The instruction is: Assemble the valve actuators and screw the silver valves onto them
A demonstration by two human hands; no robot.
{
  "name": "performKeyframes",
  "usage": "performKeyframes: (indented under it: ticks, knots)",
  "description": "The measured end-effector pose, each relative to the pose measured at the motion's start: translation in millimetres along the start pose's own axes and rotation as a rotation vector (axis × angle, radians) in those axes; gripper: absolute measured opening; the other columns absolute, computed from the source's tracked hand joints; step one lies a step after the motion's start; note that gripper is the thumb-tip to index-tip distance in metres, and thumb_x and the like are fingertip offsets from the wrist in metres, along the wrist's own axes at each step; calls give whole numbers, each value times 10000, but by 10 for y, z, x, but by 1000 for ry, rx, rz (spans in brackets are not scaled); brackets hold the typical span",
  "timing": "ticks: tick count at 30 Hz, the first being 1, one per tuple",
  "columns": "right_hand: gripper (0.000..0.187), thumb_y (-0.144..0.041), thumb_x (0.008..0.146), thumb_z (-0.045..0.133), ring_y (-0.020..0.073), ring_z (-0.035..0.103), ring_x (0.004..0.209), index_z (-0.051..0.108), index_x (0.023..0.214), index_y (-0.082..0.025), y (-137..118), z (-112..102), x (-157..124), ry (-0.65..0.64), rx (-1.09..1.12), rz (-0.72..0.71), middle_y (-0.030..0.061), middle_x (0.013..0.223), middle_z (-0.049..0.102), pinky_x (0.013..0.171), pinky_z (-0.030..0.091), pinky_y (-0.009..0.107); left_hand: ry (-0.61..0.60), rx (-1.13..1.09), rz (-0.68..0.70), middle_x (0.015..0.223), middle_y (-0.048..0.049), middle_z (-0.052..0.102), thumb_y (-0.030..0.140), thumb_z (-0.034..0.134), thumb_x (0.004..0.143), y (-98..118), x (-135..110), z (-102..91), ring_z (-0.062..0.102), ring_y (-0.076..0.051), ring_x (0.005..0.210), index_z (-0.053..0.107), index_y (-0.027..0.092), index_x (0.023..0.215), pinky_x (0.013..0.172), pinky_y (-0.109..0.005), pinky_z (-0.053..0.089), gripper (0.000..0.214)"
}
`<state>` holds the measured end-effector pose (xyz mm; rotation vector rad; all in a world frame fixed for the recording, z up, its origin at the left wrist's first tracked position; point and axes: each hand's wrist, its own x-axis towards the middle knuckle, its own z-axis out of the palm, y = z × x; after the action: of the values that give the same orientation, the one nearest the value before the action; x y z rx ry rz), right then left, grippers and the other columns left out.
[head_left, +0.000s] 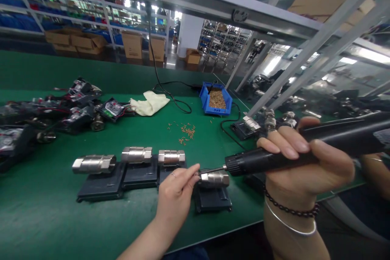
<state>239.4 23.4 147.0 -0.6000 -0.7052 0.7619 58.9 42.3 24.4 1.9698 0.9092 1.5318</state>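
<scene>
My right hand (300, 170) is wrapped round a black electric screwdriver (251, 162), held sideways with its bit pointing left. The bit's tip meets the pinched thumb and forefinger of my left hand (176, 191). Whatever lies between those fingertips is too small to make out. Just beside them is a dark grey housing (213, 200) with a metal pipe fitting (215, 179) on top. Similar units stand in a row to the left, including one with a steel fitting (94, 164); my left hand partly covers the nearest of these.
Loose small screws (187, 131) lie scattered on the green table (39, 219). Behind them are a blue bin (217, 110) of screws, a pale cloth (149, 105) and a black cable (155, 61). Opened units (82, 109) crowd the left. Another person's arm (378, 172) shows at right.
</scene>
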Motion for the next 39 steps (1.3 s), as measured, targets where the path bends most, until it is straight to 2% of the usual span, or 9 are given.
performKeyframes:
  ticks: [5, 14, 16, 20, 22, 25, 27, 31, 39]
  knots:
    - [285, -209, 530, 745, 57, 176, 421, 651, 798, -233, -30, -12, -37, 0, 16, 32, -104, 499, 252, 403, 352, 192, -20, -36, -103, 678, -3, 750, 243, 623, 875, 61, 28, -39, 699, -124, 598, 745, 195, 738, 592, -178, 560, 190]
    - [258, -222, 610, 708, 64, 219, 430, 633, 854, -259, -27, -50, -54, -91, 44, 13, -95, 531, 244, 452, 364, 192, -113, -87, -329, 543, 28, 685, 281, 568, 880, 84, 50, 34, 635, -122, 468, 737, 205, 706, 475, -191, 516, 255]
    - [237, -231, 620, 702, 65, 239, 420, 635, 843, -278, -41, -66, -49, -121, 41, -10, -94, 524, 252, 444, 353, 202, -140, -20, -255, 608, 9, 711, 337, 529, 927, 54, 46, 41, 662, -138, 520, 736, 203, 760, 507, -213, 540, 298]
    - [229, -261, 633, 685, 69, 323, 412, 622, 850, -294, -129, -156, 43, -154, -50, -42, -95, 518, 303, 458, 377, 228, -114, 219, 121, 1031, -101, 736, 489, 548, 910, -37, -23, 42, 692, -234, 956, 673, 176, 1108, 823, -344, 574, 391]
    - [224, -248, 638, 670, 73, 395, 427, 616, 854, -272, -168, -238, 118, -83, -137, -78, -95, 518, 373, 487, 413, 245, -155, 235, 294, 1026, -96, 725, 431, 555, 923, -89, -115, 70, 678, -209, 967, 647, 170, 1123, 871, -321, 556, 341]
    - [235, -198, 618, 674, 85, 482, 444, 626, 847, -227, -130, -394, 213, 27, -287, -132, -85, 518, 507, 498, 438, 260, -367, 176, 468, 948, -64, 732, 290, 480, 976, -178, -316, 164, 683, -162, 906, 662, 176, 1046, 834, -252, 561, 226]
    - [238, -181, 608, 691, 95, 511, 446, 635, 838, -206, -31, -493, 239, 49, -370, -119, -73, 513, 562, 491, 440, 262, -454, 204, 518, 1015, -87, 730, 246, 450, 984, -249, -450, 240, 678, -179, 962, 651, 151, 1093, 837, -273, 568, 247]
    - [235, -202, 599, 712, 104, 524, 440, 640, 823, -192, 198, -605, 210, 46, -400, -21, -68, 507, 586, 484, 445, 268, -449, 262, 540, 1044, -105, 726, 145, 458, 966, -402, -597, 325, 679, -190, 975, 635, 137, 1144, 832, -297, 578, 251]
    - [236, -185, 565, 714, 104, 508, 449, 639, 788, -202, 305, -565, 157, 46, -356, 75, -77, 505, 573, 486, 436, 273, -446, 210, 525, 1021, -104, 725, 102, 493, 932, -447, -565, 321, 688, -192, 946, 659, 149, 1122, 826, -294, 588, 256]
